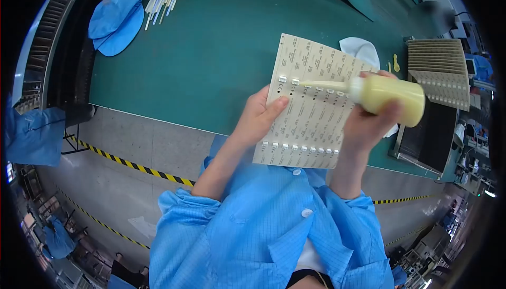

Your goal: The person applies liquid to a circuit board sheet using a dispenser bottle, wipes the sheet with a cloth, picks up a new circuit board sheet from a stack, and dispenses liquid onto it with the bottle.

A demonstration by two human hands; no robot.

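Head view shows the left hand (256,120) pinching the left edge of a pale printed circuit-board panel (311,123), thumb on its face, over the front edge of the green-topped workbench (184,78). Apart from it, the right hand (362,129) is wrapped around a squeeze bottle (395,87) of yellowish contents, its long nozzle (329,84) pointing left at the panel's upper component row; whether the tip touches is unclear. A blue cap (118,17) lies at the bench's far left.

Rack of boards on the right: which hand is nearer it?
Right. The right hand, gripping the squeeze bottle, is left of the rack; the left hand, holding the board by its left edge, is farther left.
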